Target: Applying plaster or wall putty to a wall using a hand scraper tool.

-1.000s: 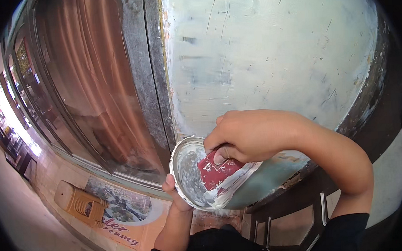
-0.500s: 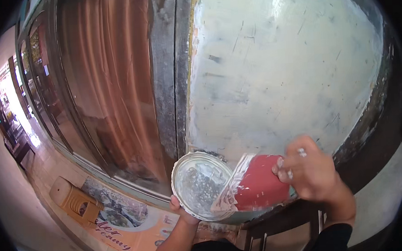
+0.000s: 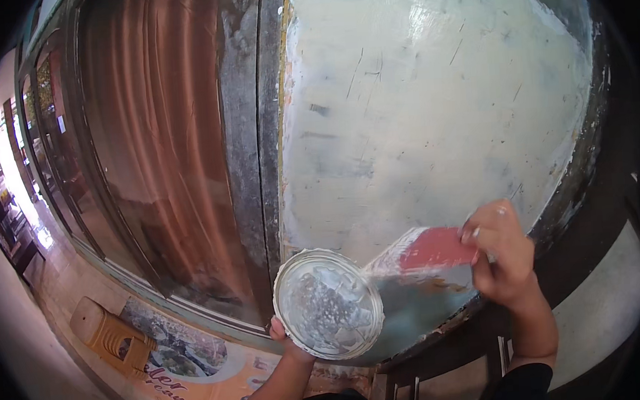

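My left hand is closed on the lower left rim of a round can lid, its inside smeared with whitish putty. Most of that hand's fingers are hidden under the lid. In my right hand is a red putty spreader, pinched between thumb and fingers at its right end. White putty coats the spreader's left edge, which lies close to the lid's right rim; I cannot tell whether they touch. Behind both is a pale, putty-smeared panel with dark scratches and patches. White specks dot my right fingers.
Left of the panel stand a dark frame post and a glass pane with a brown curtain. On the floor lie an orange printed sheet and a brown plastic stool. A dark wooden piece runs below the panel.
The spreader has moved off the lid to the right and tilted, showing a narrower face. My right hand has shifted slightly right. The lid is now uncovered, and the whole view has shifted a little.
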Tool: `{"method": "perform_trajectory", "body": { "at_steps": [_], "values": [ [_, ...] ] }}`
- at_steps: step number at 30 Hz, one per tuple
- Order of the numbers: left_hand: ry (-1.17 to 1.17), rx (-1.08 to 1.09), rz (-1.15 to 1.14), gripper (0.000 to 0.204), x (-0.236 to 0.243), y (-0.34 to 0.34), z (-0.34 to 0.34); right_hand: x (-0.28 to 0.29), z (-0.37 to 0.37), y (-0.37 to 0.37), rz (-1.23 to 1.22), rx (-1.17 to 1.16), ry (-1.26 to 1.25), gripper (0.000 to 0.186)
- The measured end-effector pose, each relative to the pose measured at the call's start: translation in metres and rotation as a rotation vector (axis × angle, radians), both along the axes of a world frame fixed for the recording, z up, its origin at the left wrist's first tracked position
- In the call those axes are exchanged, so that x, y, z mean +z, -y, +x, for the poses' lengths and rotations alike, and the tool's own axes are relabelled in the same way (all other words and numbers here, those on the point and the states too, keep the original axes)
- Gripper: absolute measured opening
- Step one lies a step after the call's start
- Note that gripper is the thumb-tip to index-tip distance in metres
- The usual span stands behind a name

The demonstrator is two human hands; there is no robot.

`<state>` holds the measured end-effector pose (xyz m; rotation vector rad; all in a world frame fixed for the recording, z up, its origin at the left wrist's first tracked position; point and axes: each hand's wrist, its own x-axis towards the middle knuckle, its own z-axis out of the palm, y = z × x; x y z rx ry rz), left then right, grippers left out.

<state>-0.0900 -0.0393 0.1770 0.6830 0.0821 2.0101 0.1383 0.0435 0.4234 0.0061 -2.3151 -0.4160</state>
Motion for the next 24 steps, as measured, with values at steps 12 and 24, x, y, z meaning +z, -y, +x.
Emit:
{"method": "perform_trajectory", "body": {
  "at_steps": [12,24],
  "values": [
    [0.032,-0.054,0.016,0.115,0.004,0.003,-0.001,0.064,-0.048,-0.077,0.782,-0.315,-0.358,0.015],
    [-0.036,-0.057,0.032,0.115,-0.002,0.007,-0.010,0.044,-0.056,-0.111,0.602,-0.443,-0.303,0.024]
  ]
}}
